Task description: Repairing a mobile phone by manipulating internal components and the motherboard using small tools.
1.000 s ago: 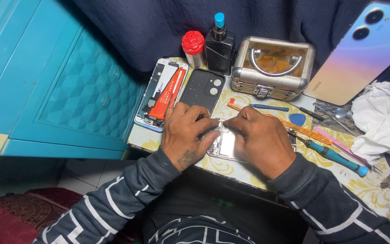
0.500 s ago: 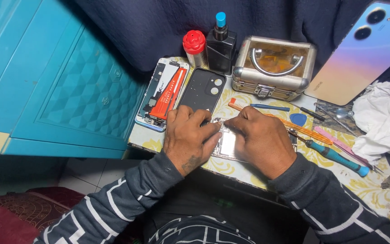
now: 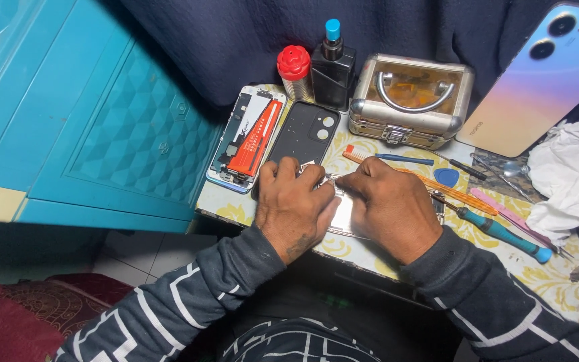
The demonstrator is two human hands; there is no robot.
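My left hand (image 3: 294, 206) and my right hand (image 3: 390, 205) rest side by side on a flat shiny phone part (image 3: 343, 213) that lies on the patterned table top (image 3: 557, 281). Both hands press their fingertips on its far edge and cover most of it. Just beyond my left hand lies a black phone back cover (image 3: 305, 135). Left of that cover sits an opened phone (image 3: 248, 137) with a red battery showing.
A silver metal case (image 3: 411, 100), a black bottle with blue cap (image 3: 332, 64) and a red-capped can (image 3: 294, 71) stand at the back. Right of my hands lie a teal screwdriver (image 3: 504, 233), orange toothbrush (image 3: 415, 177), blue pick (image 3: 446, 177), white cloth (image 3: 569, 179) and a pastel phone (image 3: 543, 80). A turquoise cabinet (image 3: 68, 114) stands left.
Both hands have shifted slightly on the shiny part, the fingertips drawing closer together at its far edge. Nothing else on the table moved.
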